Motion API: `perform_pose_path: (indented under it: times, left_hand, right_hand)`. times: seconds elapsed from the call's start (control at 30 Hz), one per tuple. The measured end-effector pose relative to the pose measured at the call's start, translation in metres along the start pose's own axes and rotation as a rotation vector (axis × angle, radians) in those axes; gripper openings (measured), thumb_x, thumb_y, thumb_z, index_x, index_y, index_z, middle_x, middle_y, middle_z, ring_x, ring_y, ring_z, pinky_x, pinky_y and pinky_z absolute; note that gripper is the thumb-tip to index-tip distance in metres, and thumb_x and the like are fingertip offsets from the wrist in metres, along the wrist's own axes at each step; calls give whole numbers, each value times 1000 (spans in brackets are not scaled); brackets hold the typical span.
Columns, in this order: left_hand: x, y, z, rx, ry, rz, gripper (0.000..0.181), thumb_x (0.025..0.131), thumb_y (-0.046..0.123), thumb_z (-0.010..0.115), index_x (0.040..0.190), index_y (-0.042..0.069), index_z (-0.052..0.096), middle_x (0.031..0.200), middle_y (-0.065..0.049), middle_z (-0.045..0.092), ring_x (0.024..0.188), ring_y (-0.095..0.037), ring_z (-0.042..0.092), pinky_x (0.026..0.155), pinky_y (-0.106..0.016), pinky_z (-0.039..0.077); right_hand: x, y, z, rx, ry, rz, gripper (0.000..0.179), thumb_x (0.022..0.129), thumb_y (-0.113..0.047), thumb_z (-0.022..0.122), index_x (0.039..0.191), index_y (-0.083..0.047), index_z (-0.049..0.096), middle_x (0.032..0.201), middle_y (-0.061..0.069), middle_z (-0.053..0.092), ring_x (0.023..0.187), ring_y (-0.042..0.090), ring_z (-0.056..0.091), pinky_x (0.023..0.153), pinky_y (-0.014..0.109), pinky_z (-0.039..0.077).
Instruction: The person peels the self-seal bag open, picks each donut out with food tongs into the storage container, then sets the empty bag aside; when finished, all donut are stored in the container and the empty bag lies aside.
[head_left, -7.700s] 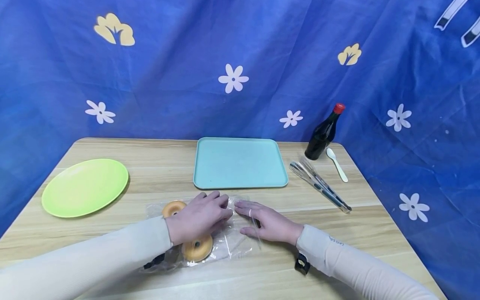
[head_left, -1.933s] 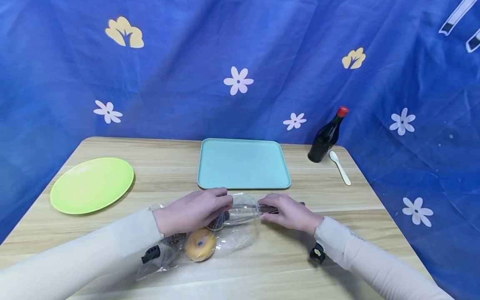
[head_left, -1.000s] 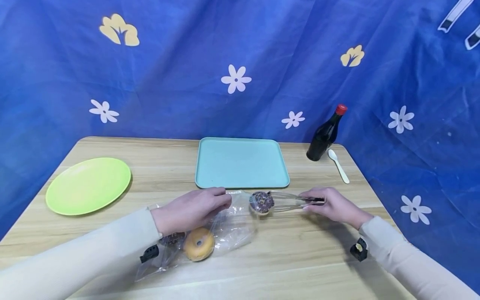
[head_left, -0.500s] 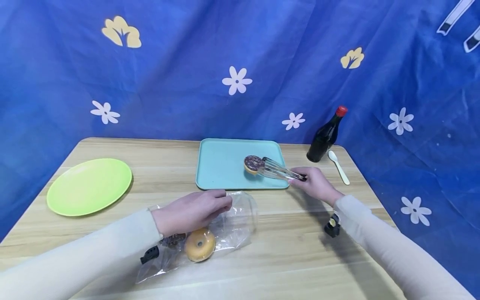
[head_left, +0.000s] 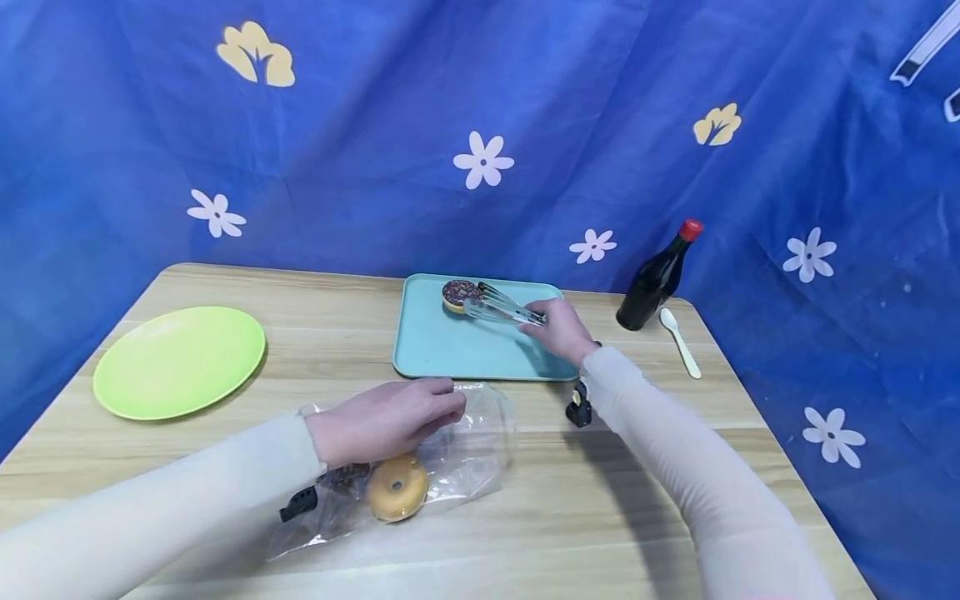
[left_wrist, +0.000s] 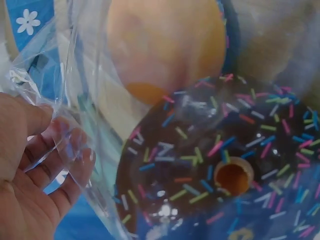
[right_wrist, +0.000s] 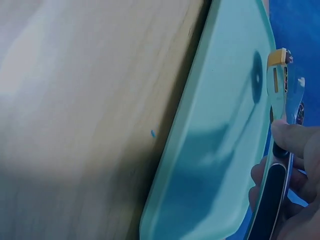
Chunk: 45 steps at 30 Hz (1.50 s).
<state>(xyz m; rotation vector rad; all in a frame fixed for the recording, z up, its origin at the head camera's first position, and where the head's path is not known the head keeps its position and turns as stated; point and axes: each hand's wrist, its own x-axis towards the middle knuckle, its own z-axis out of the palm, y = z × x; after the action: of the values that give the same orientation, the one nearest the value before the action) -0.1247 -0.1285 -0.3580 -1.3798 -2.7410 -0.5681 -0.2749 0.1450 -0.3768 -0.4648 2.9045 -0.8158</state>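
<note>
In the head view my left hand [head_left: 390,421] pinches the clear plastic bag [head_left: 476,442], its film between thumb and fingers in the left wrist view. A plain ring donut [head_left: 384,497] and a partly covered chocolate donut [left_wrist: 170,145] with coloured sprinkles lie inside. My right hand [head_left: 558,330] grips tongs [head_left: 510,308] whose tips hold another chocolate-topped donut [head_left: 459,293] over the back left of the turquoise tray [head_left: 480,358]. Its shadow falls apart from it on the tray in the right wrist view, so it hangs above the surface.
A lime-green plate [head_left: 180,362] sits at the table's left. At the back right stand a dark bottle [head_left: 651,283] with a red cap and a white spoon [head_left: 681,343]. A blue patterned cloth [head_left: 337,167] hangs behind the table.
The tongs, earlier lying on the table, came into my right hand. They drew a chocolate donut out of the bag and carried it left over the tray. My left hand stayed at the bag.
</note>
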Motion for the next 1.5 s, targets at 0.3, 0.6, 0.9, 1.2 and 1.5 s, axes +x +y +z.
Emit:
perform_pose_path:
  times: [0.3, 0.6, 0.9, 1.2, 1.5]
  left_hand:
    - [-1, -2, 0, -1, -16, 3, 14, 107, 17, 60, 93, 17, 58, 82, 9, 50, 70, -3, 44, 64, -19, 46]
    - [2, -1, 3, -7, -8, 20, 14, 105, 15, 62, 92, 16, 59, 82, 9, 52, 70, -3, 46, 63, -20, 48]
    - [2, -1, 3, -15, -22, 2, 12, 106, 18, 62, 94, 16, 60, 84, 9, 54, 72, -2, 47, 65, -20, 49]
    - [1, -2, 2, -9, -16, -2, 14, 107, 18, 60, 93, 18, 58, 83, 9, 51, 70, -3, 45, 63, -19, 47]
    - [2, 1, 0, 5, -10, 0, 13, 107, 17, 61, 93, 17, 59, 82, 8, 51, 70, -4, 44, 62, -19, 45]
  right_hand:
    - [17, -13, 18, 33, 26, 52, 44, 101, -20, 72, 140, -1, 64, 142, 16, 67, 134, 30, 62, 114, 43, 50]
    - [20, -19, 28, 28, -10, 68, 43, 101, -20, 70, 141, -4, 64, 142, 14, 67, 130, 27, 64, 111, 43, 52]
    - [22, -18, 28, 11, 3, 43, 38, 99, -20, 73, 133, -4, 69, 119, 13, 75, 94, 21, 60, 89, 38, 52]
    - [16, -8, 22, 71, 18, -28, 42, 98, -22, 74, 133, 0, 67, 126, 18, 72, 110, 29, 65, 101, 45, 53]
    - [-15, 30, -6, 131, 0, -74, 45, 97, -23, 76, 136, -2, 66, 133, 18, 70, 123, 33, 65, 108, 50, 51]
